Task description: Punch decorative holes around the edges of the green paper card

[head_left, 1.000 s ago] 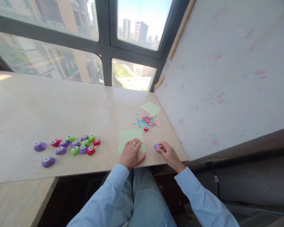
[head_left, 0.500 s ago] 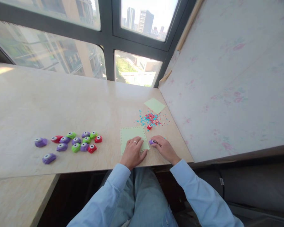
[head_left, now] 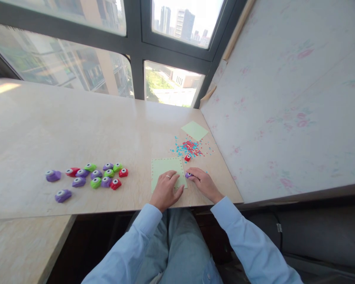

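Note:
A pale green sheet of paper (head_left: 161,169) with small punched holes along its edges lies near the front of the table. My left hand (head_left: 167,190) rests on its lower right part, fingers stretched out. At the sheet's right edge is a small purple craft punch (head_left: 188,175), gripped in the fingers of my right hand (head_left: 204,184). Whether the paper sits inside the punch's slot I cannot tell. A red craft punch (head_left: 187,158) stands just beyond the sheet's upper right corner, beside a heap of red and blue paper bits (head_left: 191,147).
Several purple, green and red craft punches (head_left: 96,174) are grouped on the left of the table (head_left: 77,130). Behind the paper bits lies another green sheet (head_left: 195,130). A papered wall (head_left: 284,98) bounds the right side; windows (head_left: 174,83) stand behind.
My right hand has moved the purple punch slightly left and away from me, up to the sheet's right edge. My left hand stays on the paper. The view has shifted a little.

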### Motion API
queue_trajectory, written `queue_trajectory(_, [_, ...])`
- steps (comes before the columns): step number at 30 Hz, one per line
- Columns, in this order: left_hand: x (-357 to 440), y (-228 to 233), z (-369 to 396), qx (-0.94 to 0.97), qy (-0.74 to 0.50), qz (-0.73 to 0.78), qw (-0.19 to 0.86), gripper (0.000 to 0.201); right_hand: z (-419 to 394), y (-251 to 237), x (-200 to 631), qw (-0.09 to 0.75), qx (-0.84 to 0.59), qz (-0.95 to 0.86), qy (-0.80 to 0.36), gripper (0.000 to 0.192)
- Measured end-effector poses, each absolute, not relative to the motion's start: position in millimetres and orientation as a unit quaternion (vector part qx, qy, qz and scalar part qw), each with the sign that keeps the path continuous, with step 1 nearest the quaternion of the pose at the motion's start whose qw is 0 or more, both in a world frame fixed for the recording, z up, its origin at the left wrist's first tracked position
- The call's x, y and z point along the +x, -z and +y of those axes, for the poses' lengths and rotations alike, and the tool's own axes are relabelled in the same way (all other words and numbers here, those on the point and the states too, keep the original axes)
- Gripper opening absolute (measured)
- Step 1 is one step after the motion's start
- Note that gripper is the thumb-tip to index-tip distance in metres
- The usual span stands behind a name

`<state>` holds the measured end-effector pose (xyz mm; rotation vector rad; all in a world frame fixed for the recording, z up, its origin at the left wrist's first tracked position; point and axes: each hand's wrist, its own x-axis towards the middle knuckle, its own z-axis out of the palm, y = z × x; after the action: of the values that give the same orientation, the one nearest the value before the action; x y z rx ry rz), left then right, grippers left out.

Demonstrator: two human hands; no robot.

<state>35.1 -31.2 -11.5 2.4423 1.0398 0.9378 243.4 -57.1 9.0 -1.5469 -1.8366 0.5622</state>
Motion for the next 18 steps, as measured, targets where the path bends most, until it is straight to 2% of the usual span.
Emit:
queue_trajectory(6, [36,11,-31,0.868,-0.299,0.369,0.145,0.045,-64,2,242,0.371,-0.608,-0.671,-0.206,0.03])
queue_trajectory(11, [38,6,-32,0.867,-0.281,0.385,0.141,0.033,-69,8,235,0.41,-0.608,-0.649,-0.201,0.026])
queue_trajectory(18, [38,11,-29,0.859,-0.317,0.38,0.132,0.018,-69,11,233,0.42,-0.617,-0.634,-0.202,0.025])
